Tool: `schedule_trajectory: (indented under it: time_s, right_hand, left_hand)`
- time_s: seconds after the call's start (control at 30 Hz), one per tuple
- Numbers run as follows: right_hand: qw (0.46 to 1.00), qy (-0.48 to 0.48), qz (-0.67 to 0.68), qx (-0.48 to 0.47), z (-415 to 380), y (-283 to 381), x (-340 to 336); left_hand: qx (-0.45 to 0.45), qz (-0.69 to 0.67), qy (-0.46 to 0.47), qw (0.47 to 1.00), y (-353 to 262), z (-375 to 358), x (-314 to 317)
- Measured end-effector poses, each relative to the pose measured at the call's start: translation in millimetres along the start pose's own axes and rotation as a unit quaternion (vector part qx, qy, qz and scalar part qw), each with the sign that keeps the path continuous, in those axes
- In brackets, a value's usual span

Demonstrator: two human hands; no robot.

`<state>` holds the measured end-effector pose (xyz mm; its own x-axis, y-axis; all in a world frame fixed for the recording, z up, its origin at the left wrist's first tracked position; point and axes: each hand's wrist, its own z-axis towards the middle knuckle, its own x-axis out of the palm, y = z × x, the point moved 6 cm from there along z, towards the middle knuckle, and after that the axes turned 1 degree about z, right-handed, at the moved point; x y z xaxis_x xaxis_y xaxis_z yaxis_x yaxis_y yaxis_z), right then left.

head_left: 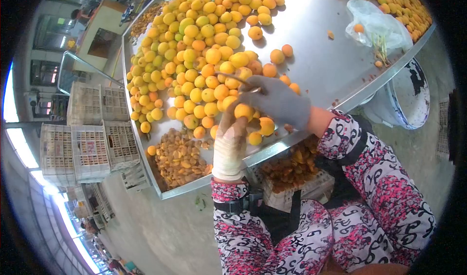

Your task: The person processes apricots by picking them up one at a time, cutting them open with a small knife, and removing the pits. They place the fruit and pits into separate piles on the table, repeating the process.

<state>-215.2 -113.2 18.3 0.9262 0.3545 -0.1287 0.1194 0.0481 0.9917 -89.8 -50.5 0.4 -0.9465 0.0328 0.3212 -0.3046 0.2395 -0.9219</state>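
Many yellow-orange fruits lie heaped on a metal table. My left hand, in a whitish glove with a stained finger area, is closed around a yellow fruit near the table's front edge. Just above and to the right, my right hand in a grey glove is closed on a thin knife, whose narrow blade points left over the heap. The two hands are close together, and the fingertips of the right one are partly hidden.
Brown-orange pits or pieces fill the table's near left corner. Below the edge stands a crate of orange pieces. A white bucket is at the right, a plastic bag on the table, and stacked crates at the left.
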Motion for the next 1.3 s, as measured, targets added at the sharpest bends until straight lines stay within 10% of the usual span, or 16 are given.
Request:
schedule_trajectory:
  time_s: [0.33, 0.4, 0.6, 0.63, 0.83, 1.3]
  right_hand:
    - [0.987, 0.04, -0.151, -0.047, -20.8, 19.7, -2.8]
    - [0.982, 0.05, -0.177, -0.04, -24.7, 23.0, -2.3]
    - [0.982, 0.146, -0.113, 0.038, -30.8, 18.0, 7.0]
    - [0.981, 0.154, -0.117, 0.015, -32.8, 19.5, 8.1]
    - [0.978, 0.151, -0.143, -0.029, -40.5, 25.5, 14.0]
    - [0.966, 0.143, -0.213, -0.043, -41.7, 23.6, 15.9]
  left_hand:
    - [0.081, -0.119, -0.026, 0.989, -28.3, -8.2, -16.8]
    - [0.309, 0.348, -0.013, 0.885, -45.5, -15.4, -13.6]
    - [0.272, 0.302, -0.058, 0.912, -45.1, -16.1, -27.0]
    - [0.363, 0.38, -0.007, 0.851, -55.0, -21.3, -16.5]
    - [0.141, -0.005, -0.045, 0.989, -41.3, -14.2, -23.9]
    - [0.136, 0.023, -0.082, 0.987, -48.9, -15.5, -12.5]
